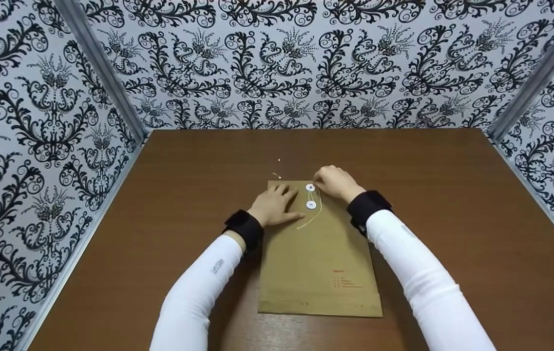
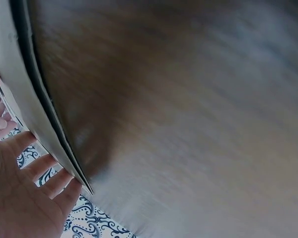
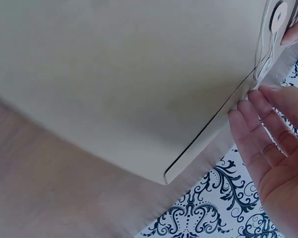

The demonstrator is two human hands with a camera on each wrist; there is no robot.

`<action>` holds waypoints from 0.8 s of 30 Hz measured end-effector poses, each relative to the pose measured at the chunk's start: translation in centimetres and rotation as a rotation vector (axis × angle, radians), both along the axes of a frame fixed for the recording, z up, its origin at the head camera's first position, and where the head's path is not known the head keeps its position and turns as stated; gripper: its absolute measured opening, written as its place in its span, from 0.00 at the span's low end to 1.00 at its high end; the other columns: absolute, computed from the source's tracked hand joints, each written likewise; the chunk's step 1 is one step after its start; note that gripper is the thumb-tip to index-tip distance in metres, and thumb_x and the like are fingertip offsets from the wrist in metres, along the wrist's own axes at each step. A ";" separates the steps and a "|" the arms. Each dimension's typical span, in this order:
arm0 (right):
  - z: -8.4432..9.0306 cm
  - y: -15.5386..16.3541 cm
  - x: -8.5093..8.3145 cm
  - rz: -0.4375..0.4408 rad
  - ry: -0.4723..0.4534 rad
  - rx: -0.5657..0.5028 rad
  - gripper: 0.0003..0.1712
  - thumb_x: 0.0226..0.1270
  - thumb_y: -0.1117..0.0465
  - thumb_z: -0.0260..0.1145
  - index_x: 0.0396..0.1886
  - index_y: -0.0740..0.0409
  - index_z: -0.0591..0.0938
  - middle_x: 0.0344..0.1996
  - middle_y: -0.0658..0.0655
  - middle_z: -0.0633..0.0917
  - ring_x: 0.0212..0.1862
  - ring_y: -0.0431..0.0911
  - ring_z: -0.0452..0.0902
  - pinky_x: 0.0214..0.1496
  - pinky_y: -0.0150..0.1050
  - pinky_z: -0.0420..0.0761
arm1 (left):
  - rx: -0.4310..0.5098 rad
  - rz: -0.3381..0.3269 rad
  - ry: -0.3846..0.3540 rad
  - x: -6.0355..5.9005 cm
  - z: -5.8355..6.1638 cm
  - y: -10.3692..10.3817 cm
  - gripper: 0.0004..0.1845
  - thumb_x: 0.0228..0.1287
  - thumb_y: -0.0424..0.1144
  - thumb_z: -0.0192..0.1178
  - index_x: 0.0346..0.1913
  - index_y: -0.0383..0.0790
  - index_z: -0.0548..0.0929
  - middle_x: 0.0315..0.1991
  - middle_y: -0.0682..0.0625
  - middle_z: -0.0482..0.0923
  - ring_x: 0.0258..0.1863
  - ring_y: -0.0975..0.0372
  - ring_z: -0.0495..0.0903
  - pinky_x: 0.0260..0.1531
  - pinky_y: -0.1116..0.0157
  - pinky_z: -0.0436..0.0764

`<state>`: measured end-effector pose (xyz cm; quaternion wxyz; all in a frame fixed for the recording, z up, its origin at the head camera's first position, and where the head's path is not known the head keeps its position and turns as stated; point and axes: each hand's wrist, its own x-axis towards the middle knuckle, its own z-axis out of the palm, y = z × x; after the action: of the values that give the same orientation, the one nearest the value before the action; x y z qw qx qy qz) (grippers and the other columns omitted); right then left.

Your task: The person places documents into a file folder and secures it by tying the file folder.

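A brown envelope (image 1: 319,253) is laid lengthwise on the middle of the table (image 1: 452,204), its flap end toward the far edge. The left hand (image 1: 273,204) is pressed flat on the envelope's far left corner, fingers straight and spread. The right hand (image 1: 336,183) is curled at the upper paper button (image 1: 310,187), and its fingertips appear to pinch the thin string (image 1: 316,214) there; the pinch itself is too small to be made out with certainty. The string's loose end is seen curving past the lower button (image 1: 311,204).

For the winding to go well, the flap should probably be kept pinned flat under the left palm, and the string held taut and close to the buttons, so that no slack loop slips off.

The table is dark brown wood. A few pale specks (image 1: 277,174) lie just beyond the envelope's far edge. It is enclosed on three sides by walls (image 1: 277,63) papered in black-and-white scrollwork, with grey metal strips at the corners.
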<state>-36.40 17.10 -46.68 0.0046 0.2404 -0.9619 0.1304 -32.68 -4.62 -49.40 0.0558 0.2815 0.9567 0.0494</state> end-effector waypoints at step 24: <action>-0.7 2.9 4.3 0.070 0.009 0.163 0.17 0.74 0.59 0.64 0.57 0.64 0.83 0.64 0.69 0.79 0.63 0.66 0.78 0.57 0.62 0.83 | -0.003 0.000 0.007 0.0 0.0 0.0 0.44 0.69 0.69 0.55 0.79 0.47 0.64 0.78 0.39 0.63 0.78 0.44 0.64 0.75 0.50 0.69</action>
<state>-32.10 20.02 -47.35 -0.0153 0.2742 -0.9602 0.0504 -32.67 -4.65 -49.43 0.0527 0.2817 0.9569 0.0469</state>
